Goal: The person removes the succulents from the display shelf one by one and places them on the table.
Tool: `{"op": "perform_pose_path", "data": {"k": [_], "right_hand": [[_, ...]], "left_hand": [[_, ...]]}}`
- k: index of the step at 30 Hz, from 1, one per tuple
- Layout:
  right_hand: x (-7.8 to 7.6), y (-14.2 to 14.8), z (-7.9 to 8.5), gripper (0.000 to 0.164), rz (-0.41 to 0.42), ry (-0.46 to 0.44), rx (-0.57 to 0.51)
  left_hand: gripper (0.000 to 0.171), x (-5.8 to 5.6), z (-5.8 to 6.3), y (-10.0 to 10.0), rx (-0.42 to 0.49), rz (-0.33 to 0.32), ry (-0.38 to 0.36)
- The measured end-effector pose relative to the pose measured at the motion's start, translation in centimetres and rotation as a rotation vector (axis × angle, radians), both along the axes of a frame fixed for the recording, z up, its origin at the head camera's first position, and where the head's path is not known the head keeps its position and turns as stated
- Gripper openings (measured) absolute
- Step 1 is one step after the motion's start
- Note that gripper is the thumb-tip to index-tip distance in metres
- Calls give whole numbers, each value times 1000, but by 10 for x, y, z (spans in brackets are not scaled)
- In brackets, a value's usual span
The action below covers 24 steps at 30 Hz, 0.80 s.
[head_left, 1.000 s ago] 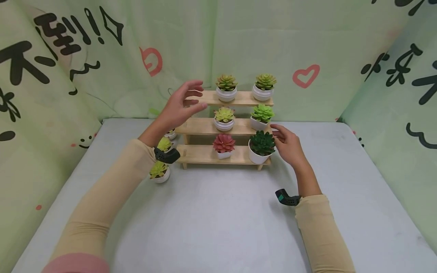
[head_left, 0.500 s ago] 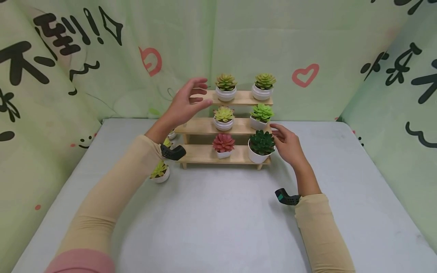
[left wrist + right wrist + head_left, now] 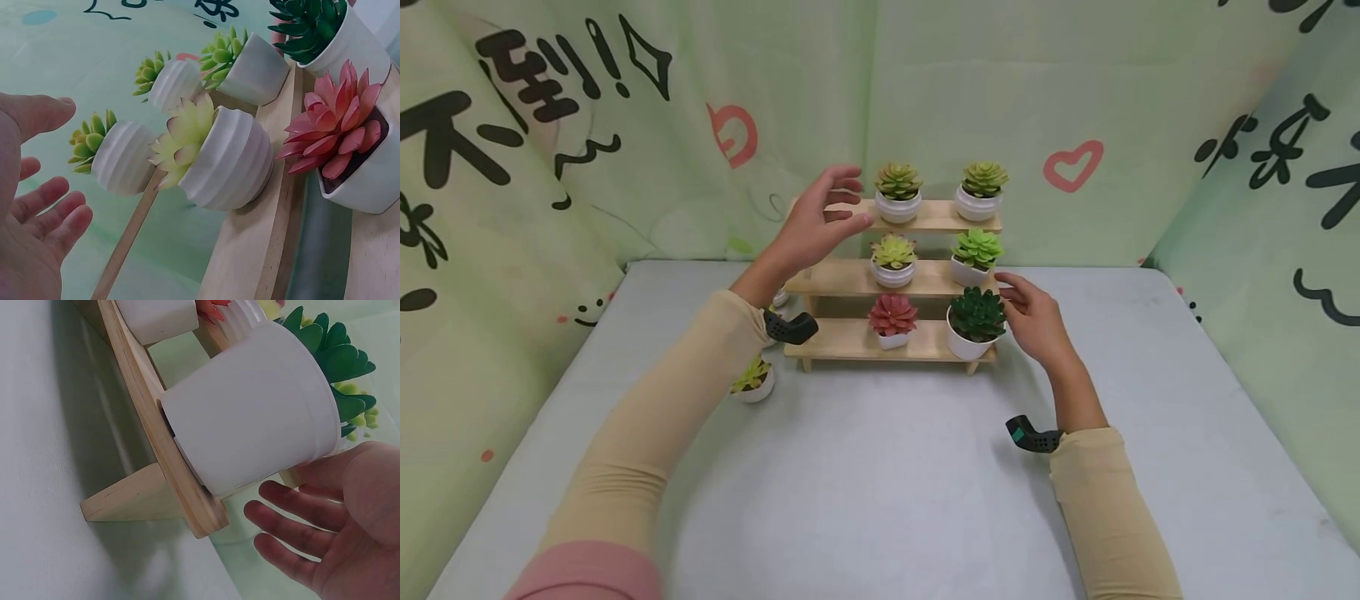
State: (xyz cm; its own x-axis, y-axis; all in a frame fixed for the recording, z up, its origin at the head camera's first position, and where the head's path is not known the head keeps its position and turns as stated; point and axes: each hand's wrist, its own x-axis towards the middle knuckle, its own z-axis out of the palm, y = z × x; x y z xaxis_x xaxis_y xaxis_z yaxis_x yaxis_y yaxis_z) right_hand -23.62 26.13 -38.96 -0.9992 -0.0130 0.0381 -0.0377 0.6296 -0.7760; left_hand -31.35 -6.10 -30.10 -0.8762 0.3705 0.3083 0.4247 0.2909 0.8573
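A three-tier wooden shelf carries potted succulents, two on each tier. My left hand hovers by the upper tier's left part, fingers apart and holding nothing. Nearest to it is the left top succulent in a ribbed white pot; the left wrist view shows a gap between them. My right hand is at the shelf's right side, beside the dark green succulent in its white pot. In the right wrist view its fingers are loosely extended near the pot; whether the thumb touches anything is hidden.
A red succulent stands on the bottom tier, with a pale yellow-green one and a bright green one on the middle tier. Left of the shelf, a yellow-green succulent stands on the table, others partly behind the left forearm.
My left hand has moved right and slightly up toward the left top succulent, its forearm covering more of the pots on the table. The right hand stays where it was.
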Motion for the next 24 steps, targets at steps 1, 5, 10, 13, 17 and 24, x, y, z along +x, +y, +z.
{"op": "perform_pose_path", "data": {"k": [1,5,10,13,17,24], "right_hand": [[0,0,0,45,1,3,1],[-1,-2,0,45,2,13,9],[-2,-2,-1,44,7,20,6],[-1,-2,-2,45,4,14,9],[0,-2,-2,45,-4,9,11],[-1,-2,-3,45,-6,15,10]], "left_hand": [[62,-1,0,0,-2,2,-4],[63,-3,1,2,-12,4,-9],[64,-6,1,4,-28,15,-12],[64,-9,1,7,-17,5,-17],[64,-11,1,10,-14,-9,-16],[66,-15,2,14,-37,-1,-27]]}}
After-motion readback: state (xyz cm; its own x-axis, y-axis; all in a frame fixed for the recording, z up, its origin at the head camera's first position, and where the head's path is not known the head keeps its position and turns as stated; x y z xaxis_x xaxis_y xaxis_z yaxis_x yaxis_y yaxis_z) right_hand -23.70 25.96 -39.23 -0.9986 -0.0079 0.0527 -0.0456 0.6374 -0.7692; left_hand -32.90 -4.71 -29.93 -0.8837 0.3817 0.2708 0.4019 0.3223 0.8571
